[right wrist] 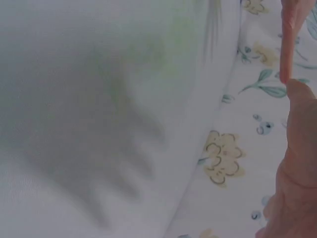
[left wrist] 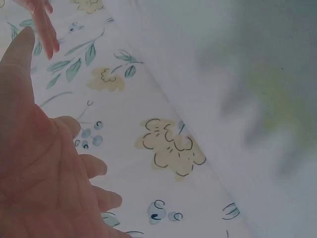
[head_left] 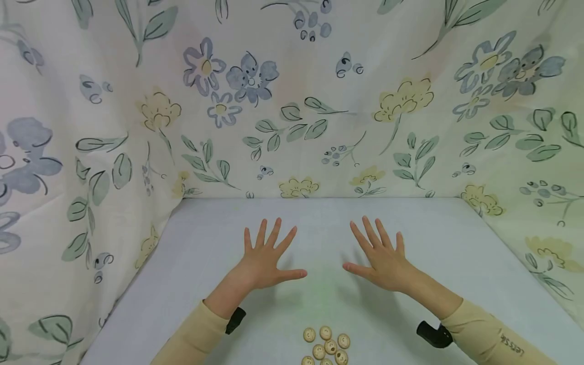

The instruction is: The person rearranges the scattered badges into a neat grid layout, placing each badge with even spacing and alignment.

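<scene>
Both hands hover above a white table, fingers straight and spread, holding nothing. The left hand (head_left: 264, 264) is left of centre, its thumb pointing inward. Facing it, the right hand (head_left: 384, 263) has its thumb turned toward the left one, with a gap between them. Several round wooden buttons (head_left: 330, 347) lie in a loose cluster at the table's near edge, closer to the person than either hand; the lowest are cut off by the frame. The left wrist view shows the left palm (left wrist: 44, 183); the right wrist view shows part of the right hand (right wrist: 299, 163).
The white tabletop (head_left: 319, 218) carries soft hand shadows. A floral curtain (head_left: 292, 111) hangs behind the table and along both sides. Dark wrist devices show under each sleeve, the right one (head_left: 434, 334) more plainly.
</scene>
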{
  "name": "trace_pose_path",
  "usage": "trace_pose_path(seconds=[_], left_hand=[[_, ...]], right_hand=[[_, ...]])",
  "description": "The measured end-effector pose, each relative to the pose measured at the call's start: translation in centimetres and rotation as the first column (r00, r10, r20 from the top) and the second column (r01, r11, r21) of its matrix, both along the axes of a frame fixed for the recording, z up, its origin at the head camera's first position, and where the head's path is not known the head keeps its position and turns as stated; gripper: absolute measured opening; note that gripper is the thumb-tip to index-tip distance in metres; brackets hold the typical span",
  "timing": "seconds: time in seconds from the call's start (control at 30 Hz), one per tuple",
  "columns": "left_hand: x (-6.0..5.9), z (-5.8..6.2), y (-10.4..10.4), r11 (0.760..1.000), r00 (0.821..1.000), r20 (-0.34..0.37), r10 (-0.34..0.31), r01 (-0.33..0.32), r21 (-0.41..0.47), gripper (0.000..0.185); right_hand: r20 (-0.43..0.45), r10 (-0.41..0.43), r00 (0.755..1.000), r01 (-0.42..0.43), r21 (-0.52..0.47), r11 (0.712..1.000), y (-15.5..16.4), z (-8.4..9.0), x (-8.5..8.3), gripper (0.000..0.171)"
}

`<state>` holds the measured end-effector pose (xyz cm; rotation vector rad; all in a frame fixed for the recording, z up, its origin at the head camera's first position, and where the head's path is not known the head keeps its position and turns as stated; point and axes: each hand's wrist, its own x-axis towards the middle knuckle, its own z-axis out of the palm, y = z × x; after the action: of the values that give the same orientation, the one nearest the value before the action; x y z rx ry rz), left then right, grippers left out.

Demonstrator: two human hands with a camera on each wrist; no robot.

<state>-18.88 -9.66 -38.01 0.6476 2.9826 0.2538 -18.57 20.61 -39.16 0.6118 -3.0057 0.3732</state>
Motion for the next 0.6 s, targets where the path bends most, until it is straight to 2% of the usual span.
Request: trace_pose_path(seconds=[0.17, 0.3, 0.4, 0.5, 0.6], left_hand=[[-0.07, -0.44, -0.01, 0.998, 1.000, -0.013, -0.025, 0.025, 0.049, 0.103], [-0.01, -0.56, -0.02, 0.988, 0.999, 0.004, -0.042, 0.040, 0.152, 0.107], [0.09, -0.61, -0.05, 0.954, 0.998, 0.052, -0.046, 0.028, 0.297, 0.108], [0.23, -0.64, -0.05, 0.903, 0.994, 0.102, -0.037, -0.010, 0.429, 0.108], [0.41, -0.70, -0.02, 0.857, 0.994, 0.102, -0.034, -0.024, 0.515, 0.107]], right_hand=[[-0.023, 0.043, 0.999, -0.045, -0.070, 0.997, 0.15, -0.13, -0.03, 0.099], [-0.008, 0.063, 0.998, -0.063, -0.164, 0.984, 0.36, -0.23, -0.13, 0.102], [0.009, 0.064, 0.998, -0.060, -0.258, 0.964, 0.52, -0.24, -0.18, 0.104], [0.011, 0.072, 0.997, -0.064, -0.335, 0.940, 0.65, -0.27, -0.21, 0.104], [0.009, 0.085, 0.996, -0.074, -0.402, 0.912, 0.79, -0.33, -0.13, 0.101]])
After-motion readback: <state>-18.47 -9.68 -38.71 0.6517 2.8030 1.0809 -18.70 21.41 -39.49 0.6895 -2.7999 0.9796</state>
